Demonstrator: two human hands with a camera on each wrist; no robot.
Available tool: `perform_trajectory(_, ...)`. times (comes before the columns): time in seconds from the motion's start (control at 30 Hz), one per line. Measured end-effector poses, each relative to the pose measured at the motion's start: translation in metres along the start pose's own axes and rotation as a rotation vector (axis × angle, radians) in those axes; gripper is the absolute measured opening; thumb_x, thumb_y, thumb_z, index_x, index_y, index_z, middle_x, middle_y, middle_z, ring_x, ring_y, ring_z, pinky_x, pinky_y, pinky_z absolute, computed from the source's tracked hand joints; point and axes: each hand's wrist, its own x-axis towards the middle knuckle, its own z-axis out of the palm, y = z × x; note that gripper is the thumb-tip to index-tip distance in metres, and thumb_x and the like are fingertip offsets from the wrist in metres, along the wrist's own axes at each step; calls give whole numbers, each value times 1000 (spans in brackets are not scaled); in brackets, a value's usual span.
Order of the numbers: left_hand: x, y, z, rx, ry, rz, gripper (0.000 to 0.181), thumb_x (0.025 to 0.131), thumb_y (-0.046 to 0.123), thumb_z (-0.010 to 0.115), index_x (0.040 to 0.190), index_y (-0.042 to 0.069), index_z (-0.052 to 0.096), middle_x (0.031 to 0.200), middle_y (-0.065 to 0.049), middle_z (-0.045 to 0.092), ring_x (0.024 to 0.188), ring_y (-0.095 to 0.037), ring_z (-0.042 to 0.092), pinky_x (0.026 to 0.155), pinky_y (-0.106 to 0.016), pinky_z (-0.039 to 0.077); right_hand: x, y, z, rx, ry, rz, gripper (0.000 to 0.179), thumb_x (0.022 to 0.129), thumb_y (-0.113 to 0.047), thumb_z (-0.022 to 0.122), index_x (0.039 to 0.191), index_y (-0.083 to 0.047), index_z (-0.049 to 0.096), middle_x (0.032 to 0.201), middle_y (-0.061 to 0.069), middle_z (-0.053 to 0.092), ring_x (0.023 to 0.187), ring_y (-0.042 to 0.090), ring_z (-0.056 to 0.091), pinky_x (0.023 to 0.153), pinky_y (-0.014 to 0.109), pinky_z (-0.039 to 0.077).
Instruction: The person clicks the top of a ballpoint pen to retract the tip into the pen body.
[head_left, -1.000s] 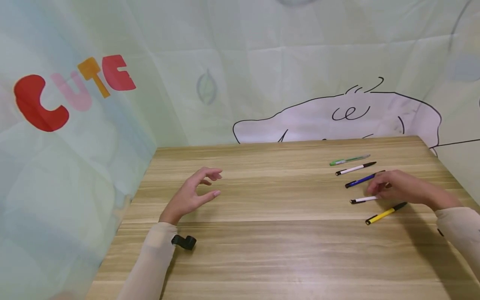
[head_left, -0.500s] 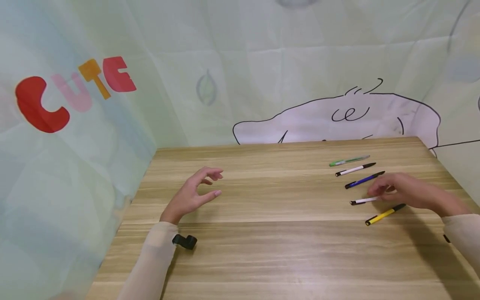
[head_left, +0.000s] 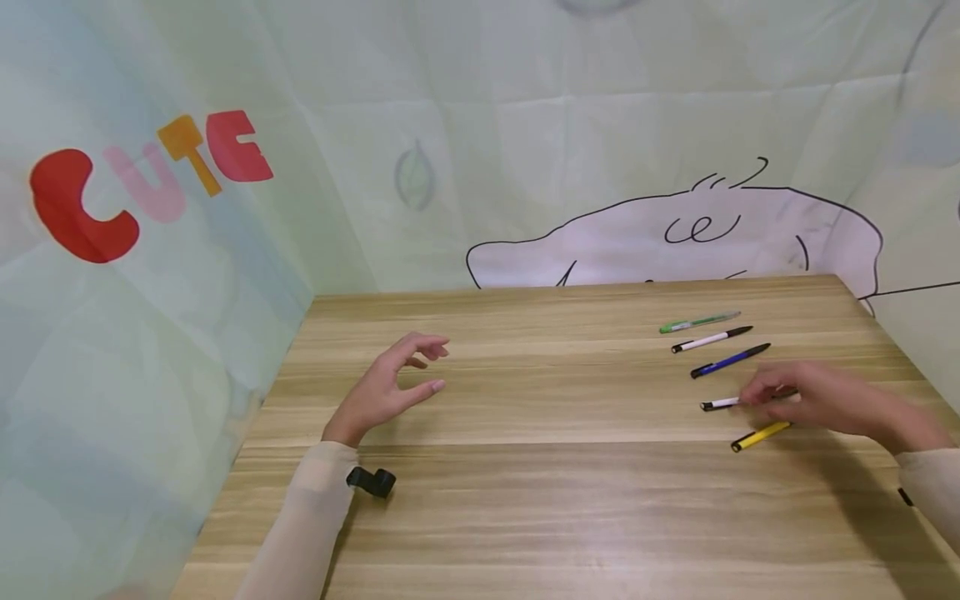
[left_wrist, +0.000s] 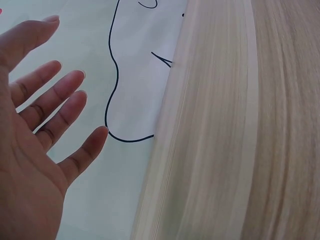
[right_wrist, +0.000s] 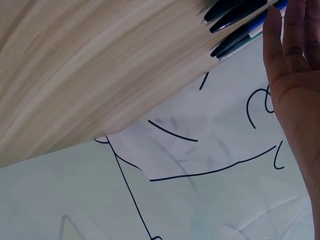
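Note:
Several pens lie in a slanted row on the right side of the table. From back to front in the head view they are a green pen (head_left: 697, 322), a white pen with a black tip (head_left: 708, 340), a blue pen (head_left: 729, 361), a second white pen (head_left: 722, 404) and a yellow pen (head_left: 761, 436). My right hand (head_left: 821, 402) hovers over the two front pens with loosely bent fingers, hiding their tip ends. Nothing shows in its grasp. My left hand (head_left: 381, 382) is held over the table's left part, fingers relaxed and thumb apart, holding nothing.
The wooden table (head_left: 540, 500) ends at the back against a pale printed cloth (head_left: 420, 108) with a line drawing. More cloth with red, pink and orange letters hangs on the left. A small black device (head_left: 372, 482) sits on the left wrist.
My right hand has drifted toward the front of the table, from the second white pen to partly over the yellow one. The blue pen's tip is uncovered. The left hand stays nearly still.

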Motion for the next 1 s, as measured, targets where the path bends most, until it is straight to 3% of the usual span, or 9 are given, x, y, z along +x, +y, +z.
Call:
perform_trajectory(0.13,0,1,0,-9,-3,7,55,92,6,74,143,13,53,125,-5,60,117,-24,56,99,-59,50,-4,1,5,49,3,-46,26,83,-12,83,105,-24,76,101,-11,70,93,0,66,80,12,51)
perform_trajectory(0.23,0,0,0,-22,-4,5,54,92,6,74,142,12,53,124,-6,60,117,-24,56,99,-61,49,-6,2,8,95,-19,-33,25,84,-13,82,106,-22,75,104,-8,71,96,0,67,81,15,54)
perform_trajectory(0.4,1,-15,2,-20,-3,-9,57,91,6,75,142,13,53,125,-5,60,117,-25,56,99,-59,49,-9,4,11,74,-13,-56,27,83,-11,83,105,-23,74,104,-8,71,94,0,66,77,19,56)
perform_trajectory(0.6,1,-26,2,-19,-6,1,58,91,11,77,143,22,53,126,-2,60,119,-29,56,99,-52,51,-11,9,14,60,-5,-109,31,80,-5,84,104,-21,74,99,-8,69,91,0,65,73,20,56)
perform_trajectory(0.8,2,-28,1,-30,-9,34,56,93,16,76,143,25,53,125,3,60,118,-36,56,99,-51,51,-13,12,14,63,-21,-109,33,79,-5,84,102,-25,73,97,-10,69,88,0,65,72,20,56)
perform_trajectory(1.0,2,-28,2,-32,-15,39,56,93,18,75,144,27,52,126,-3,61,118,-38,56,99,-52,51,-17,18,16,114,-29,-141,38,77,-3,84,103,-28,73,98,-11,69,86,1,63,72,17,52)
